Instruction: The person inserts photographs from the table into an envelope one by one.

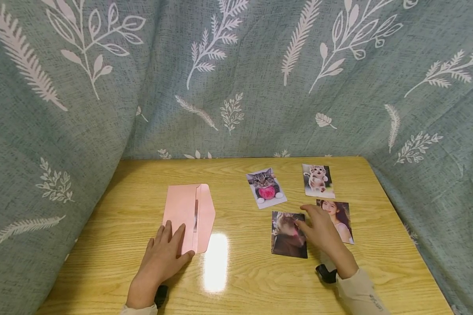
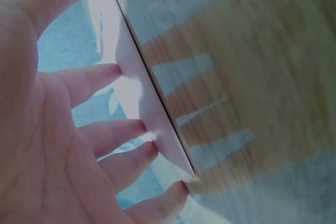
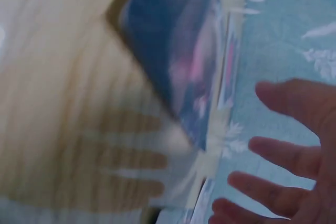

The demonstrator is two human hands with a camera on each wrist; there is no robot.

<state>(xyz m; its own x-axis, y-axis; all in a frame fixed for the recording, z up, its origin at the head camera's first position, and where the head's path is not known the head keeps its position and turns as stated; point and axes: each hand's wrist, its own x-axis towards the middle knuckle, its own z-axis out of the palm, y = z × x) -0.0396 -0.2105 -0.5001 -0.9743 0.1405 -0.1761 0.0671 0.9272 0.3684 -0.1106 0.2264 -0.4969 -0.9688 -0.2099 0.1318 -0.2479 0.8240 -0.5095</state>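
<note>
A pink envelope (image 1: 181,203) lies on the left of the table with its flap unfolded to the right. A shiny strip shows in its slit. My left hand (image 1: 161,251) rests with spread fingers on the envelope's near part. In the left wrist view the fingertips (image 2: 142,125) touch the pink paper. My right hand (image 1: 321,229) hovers at the right edge of a dark photo (image 1: 289,243), thumb and fingers apart. The right wrist view shows these fingers (image 3: 278,156) loosely extended with nothing between them, and the blurred photo (image 3: 168,40) beside them.
Behind the dark photo lie a photo of a cat with a pink heart (image 1: 266,192) and a kitten photo (image 1: 318,181). A portrait photo (image 1: 344,223) lies partly under my right hand. A patterned curtain (image 1: 236,78) surrounds the wooden table (image 1: 244,284).
</note>
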